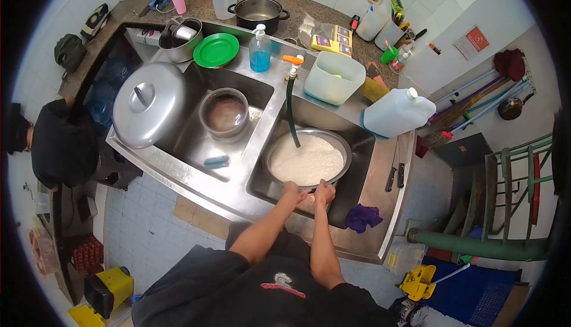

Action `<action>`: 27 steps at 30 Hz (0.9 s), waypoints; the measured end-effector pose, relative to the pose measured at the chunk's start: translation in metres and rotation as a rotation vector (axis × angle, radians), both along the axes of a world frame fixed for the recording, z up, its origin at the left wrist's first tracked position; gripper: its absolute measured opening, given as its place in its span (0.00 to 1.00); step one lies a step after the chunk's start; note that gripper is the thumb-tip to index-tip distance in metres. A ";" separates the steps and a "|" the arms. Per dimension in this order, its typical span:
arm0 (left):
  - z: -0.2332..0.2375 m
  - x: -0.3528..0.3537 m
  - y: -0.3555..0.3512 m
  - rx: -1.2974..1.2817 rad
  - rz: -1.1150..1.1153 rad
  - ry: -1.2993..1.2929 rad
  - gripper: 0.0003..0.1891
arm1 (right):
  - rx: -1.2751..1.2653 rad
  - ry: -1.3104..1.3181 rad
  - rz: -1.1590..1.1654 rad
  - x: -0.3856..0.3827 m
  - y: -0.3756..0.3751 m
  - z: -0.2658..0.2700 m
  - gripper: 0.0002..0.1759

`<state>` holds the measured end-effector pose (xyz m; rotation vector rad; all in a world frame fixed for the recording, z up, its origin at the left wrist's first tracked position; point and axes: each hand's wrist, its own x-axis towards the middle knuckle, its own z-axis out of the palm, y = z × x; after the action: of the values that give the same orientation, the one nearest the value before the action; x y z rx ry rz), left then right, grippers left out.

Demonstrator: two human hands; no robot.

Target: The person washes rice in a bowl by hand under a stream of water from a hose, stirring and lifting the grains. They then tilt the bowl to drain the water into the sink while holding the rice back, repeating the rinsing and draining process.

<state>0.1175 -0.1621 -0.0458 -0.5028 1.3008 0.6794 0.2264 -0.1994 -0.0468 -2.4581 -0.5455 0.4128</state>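
Observation:
A wide metal bowl (347, 154) of white grains (306, 162) that look like rice sits in the right sink basin. Both my hands are at its near rim: my left hand (295, 192) and, close beside it, my right hand (325, 192). Their fingers are closed on the rim and partly hidden. From the orange-handled faucet (292, 60) a dark green hose (290, 110) hangs down, its end over the grains. In the left basin stand a clear round container (224, 113) with brownish contents and a small blue item (216, 162).
A large silver lid (148, 104) rests across the sink's left edge. Right of the bowl are a purple cloth (363, 217), two knives (395, 175) and a big jug (397, 113). Behind stand a soap bottle (260, 53) and a square tub (334, 78). Another person (64, 140) is at far left.

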 end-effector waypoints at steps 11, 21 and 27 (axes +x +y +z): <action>0.003 -0.001 -0.008 0.039 -0.028 0.038 0.33 | 0.011 0.039 -0.033 -0.003 -0.006 0.006 0.26; 0.020 -0.004 -0.009 0.042 -0.021 0.016 0.31 | -0.007 0.023 -0.042 0.001 -0.008 -0.008 0.25; 0.019 -0.003 -0.009 0.012 -0.071 0.033 0.26 | -0.048 0.028 -0.067 0.002 -0.010 -0.008 0.25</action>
<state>0.1149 -0.1710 -0.0267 -0.4358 1.3384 0.6380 0.2286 -0.2089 -0.0545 -2.5051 -0.4455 0.4369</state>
